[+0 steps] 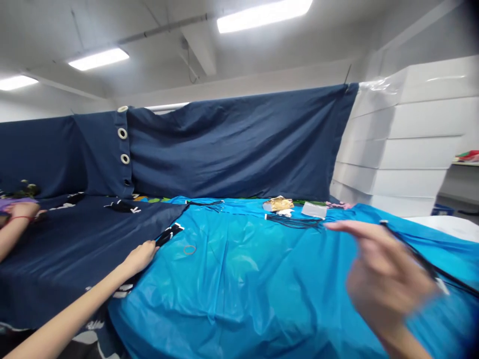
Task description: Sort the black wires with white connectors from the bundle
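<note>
My left hand (140, 257) lies on the edge of a navy cloth (67, 249), fingers loosely stretched, fingertips at the end of a black strand bundle with white tags (170, 233). My right hand (381, 279) is raised over a bright blue plastic sheet (239, 289) and smeared by motion. One finger points left, and a thin black strand bundle (422, 259) with a white tag runs through the hand and off to the lower right. A small rubber band (189, 250) lies on the sheet between my hands.
More black strands (295, 221), a gold wrapper (280, 203) and a clear packet (313, 210) lie at the far edge. A navy curtain (232, 144) hangs behind, with white stacked panels (404, 139) on the right. Another person's forearm (15, 224) with a red band rests at far left.
</note>
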`<state>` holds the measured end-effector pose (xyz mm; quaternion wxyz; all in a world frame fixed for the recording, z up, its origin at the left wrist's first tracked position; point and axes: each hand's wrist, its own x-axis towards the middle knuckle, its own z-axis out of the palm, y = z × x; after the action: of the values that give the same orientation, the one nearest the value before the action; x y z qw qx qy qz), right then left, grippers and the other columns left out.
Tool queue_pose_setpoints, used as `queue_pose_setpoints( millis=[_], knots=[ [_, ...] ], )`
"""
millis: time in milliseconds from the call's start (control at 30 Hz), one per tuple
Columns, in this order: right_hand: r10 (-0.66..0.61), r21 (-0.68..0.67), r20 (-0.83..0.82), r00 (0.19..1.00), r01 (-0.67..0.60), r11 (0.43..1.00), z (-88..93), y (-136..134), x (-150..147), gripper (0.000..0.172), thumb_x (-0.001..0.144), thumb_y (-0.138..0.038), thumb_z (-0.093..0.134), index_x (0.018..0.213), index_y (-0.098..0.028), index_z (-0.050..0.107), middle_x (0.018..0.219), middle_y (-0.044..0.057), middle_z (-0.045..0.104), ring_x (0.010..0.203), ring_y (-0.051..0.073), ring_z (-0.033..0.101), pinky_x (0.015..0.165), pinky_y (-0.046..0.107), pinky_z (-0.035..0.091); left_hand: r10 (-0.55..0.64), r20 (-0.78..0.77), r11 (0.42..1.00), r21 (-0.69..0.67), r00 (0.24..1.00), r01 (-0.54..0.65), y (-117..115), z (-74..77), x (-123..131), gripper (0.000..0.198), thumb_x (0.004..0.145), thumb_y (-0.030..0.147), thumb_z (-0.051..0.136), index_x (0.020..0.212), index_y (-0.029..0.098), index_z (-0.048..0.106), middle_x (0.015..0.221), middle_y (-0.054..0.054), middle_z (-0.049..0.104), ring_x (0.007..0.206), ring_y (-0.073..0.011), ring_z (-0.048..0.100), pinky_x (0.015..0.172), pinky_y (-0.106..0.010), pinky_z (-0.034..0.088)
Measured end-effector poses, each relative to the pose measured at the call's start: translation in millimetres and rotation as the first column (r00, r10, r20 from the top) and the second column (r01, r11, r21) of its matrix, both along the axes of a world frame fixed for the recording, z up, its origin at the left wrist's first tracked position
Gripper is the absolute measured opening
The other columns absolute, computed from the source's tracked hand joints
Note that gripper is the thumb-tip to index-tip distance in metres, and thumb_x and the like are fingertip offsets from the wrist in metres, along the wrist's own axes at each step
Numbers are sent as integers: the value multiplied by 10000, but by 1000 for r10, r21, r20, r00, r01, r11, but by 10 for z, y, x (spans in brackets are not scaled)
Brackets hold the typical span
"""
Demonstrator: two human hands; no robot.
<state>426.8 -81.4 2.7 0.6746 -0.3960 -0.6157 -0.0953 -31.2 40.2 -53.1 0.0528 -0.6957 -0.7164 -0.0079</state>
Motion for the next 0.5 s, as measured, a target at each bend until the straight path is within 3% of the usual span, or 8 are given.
queue_pose_setpoints(
  millis=[100, 200, 267, 333, 400, 467, 500],
  knots=[
    [176, -235, -23, 984, -176, 956, -158, 622, -214, 318, 868, -400, 406, 1018, -210, 612, 980, 71, 641, 893, 183, 600, 790, 322, 483, 14, -71, 999, 32, 997, -12, -30, 138, 12, 375, 871, 236, 224, 942, 68, 552, 936, -227, 621, 905, -325, 601, 762, -398, 430],
    [327, -525, -54, 943, -305, 794, -509, 1291, -309, 400, 810, -473, 433, 981, -178, 641, 918, 82, 670, 861, 207, 614, 812, 326, 463, 37, -127, 993, 120, 991, -21, -106, 389, 54, 384, 878, 260, 199, 941, 74, 529, 833, -219, 621, 820, -340, 620, 680, -408, 449],
    [345, -580, -57, 937, -313, 752, -757, 1596, -284, 400, 777, -482, 459, 937, -175, 660, 869, 83, 678, 816, 225, 618, 793, 345, 459, 57, -113, 982, 188, 992, -35, -201, 657, 102, 376, 878, 292, 197, 931, 93, 512, 786, -189, 612, 731, -313, 635, 602, -362, 458],
    [351, -608, -77, 933, -323, 725, -951, 1758, -225, 392, 745, -498, 482, 862, -180, 678, 784, 76, 678, 736, 236, 619, 755, 362, 458, 82, 87, 990, 108, 993, -92, -333, 994, 180, 357, 872, 344, 214, 906, 123, 493, 675, -115, 592, 494, -233, 604, 454, -288, 424],
    [353, -622, -116, 928, -345, 702, -1072, 1817, -170, 401, 729, -518, 486, 823, -182, 682, 741, 75, 674, 669, 232, 610, 722, 363, 460, 101, 304, 993, 23, 947, -113, -484, 1350, 305, 334, 865, 371, 235, 871, 150, 486, 565, -41, 546, 344, -176, 526, 360, -246, 367],
    [356, -620, -172, 919, -382, 685, -1126, 1826, -144, 428, 719, -539, 487, 837, -175, 679, 717, 75, 667, 634, 223, 599, 712, 363, 463, 67, 438, 997, -56, 896, -47, -614, 1638, 496, 291, 835, 409, 333, 829, 165, 492, 484, -4, 508, 294, -156, 483, 303, -218, 306],
    [360, -616, -204, 911, -405, 676, -1135, 1822, -143, 444, 712, -552, 492, 846, -171, 677, 711, 75, 664, 627, 219, 595, 713, 364, 464, 28, 526, 992, -122, 850, 43, -655, 1727, 620, 303, 818, 447, 376, 827, 169, 499, 483, 0, 516, 285, -149, 474, 284, -212, 281]
  ],
)
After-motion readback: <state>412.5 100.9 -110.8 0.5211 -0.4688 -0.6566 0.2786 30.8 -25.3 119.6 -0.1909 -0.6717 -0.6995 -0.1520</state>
